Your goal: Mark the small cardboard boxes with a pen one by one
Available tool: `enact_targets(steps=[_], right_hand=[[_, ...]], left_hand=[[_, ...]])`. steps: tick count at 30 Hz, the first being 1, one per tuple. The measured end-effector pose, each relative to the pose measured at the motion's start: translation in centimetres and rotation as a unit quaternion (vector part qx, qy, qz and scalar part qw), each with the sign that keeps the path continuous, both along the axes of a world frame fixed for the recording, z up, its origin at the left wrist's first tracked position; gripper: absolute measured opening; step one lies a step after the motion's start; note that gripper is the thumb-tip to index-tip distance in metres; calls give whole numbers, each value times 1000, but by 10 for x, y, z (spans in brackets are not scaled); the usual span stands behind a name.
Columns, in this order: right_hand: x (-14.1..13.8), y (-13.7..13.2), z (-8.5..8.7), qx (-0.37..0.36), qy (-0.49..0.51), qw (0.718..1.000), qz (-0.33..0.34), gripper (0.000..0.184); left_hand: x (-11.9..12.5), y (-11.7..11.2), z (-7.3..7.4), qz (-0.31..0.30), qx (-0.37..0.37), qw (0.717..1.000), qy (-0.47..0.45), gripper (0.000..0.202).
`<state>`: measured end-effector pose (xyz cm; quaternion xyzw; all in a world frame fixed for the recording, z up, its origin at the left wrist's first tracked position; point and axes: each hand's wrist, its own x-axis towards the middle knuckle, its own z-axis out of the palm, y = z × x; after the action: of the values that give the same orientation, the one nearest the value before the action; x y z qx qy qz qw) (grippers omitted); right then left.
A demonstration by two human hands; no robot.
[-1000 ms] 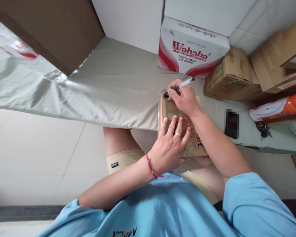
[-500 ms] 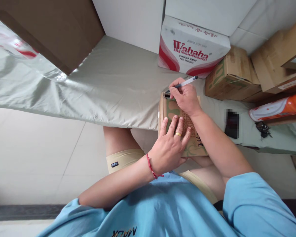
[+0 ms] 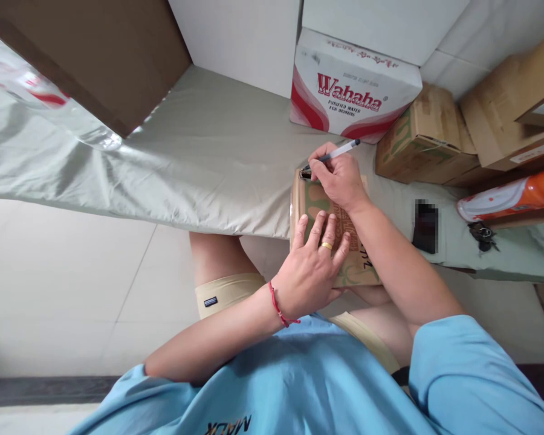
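A brown cardboard box point(image 3: 315, 194) with green print lies partly over the front edge of the cloth-covered surface, close to my lap. My left hand point(image 3: 310, 263) rests flat on its top, fingers spread, with a ring and a red bracelet showing. In my right hand point(image 3: 338, 175) a pen point(image 3: 344, 148) with a pale barrel and dark end is pinched between thumb and fingers. Its tip points at the box's far left corner, beside a small dark hole point(image 3: 305, 174). Whether the tip touches the cardboard I cannot tell. Dark handwriting shows near my right forearm.
A white and red Wahaha carton point(image 3: 356, 90) stands behind the box. More cardboard boxes point(image 3: 428, 136) are stacked at right, near an orange and white cylinder point(image 3: 512, 193), keys point(image 3: 483, 235) and a blurred dark item point(image 3: 426, 226). Clear plastic bottles point(image 3: 49, 96) lie at left by a large brown box point(image 3: 100, 54).
Almost nothing differs. The pen and my right hand have shifted very slightly left, and my left hand stays on the box.
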<state>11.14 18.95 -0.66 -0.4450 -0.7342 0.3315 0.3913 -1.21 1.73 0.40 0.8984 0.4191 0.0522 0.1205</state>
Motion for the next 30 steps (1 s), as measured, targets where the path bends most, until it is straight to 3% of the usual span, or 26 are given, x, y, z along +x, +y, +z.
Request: enact_targets(steps=[6,13,18,30], right_hand=[[1,1,-1,14,-7,999,-49,13],[1,1,-1,12,-7,999,-39,13],[1,0,0,29,-33,996,-81,17],[2,0,0,45,-56,992,-104,19]], left_hand=[[-1,-1,-1,0,5,1000,-7,108],[-1,0,1,-1,2,1000,-2,108],[-1,0,1,-4,1,1000,0,109],[-2,0,-1,-5,3,1000,-11,108]])
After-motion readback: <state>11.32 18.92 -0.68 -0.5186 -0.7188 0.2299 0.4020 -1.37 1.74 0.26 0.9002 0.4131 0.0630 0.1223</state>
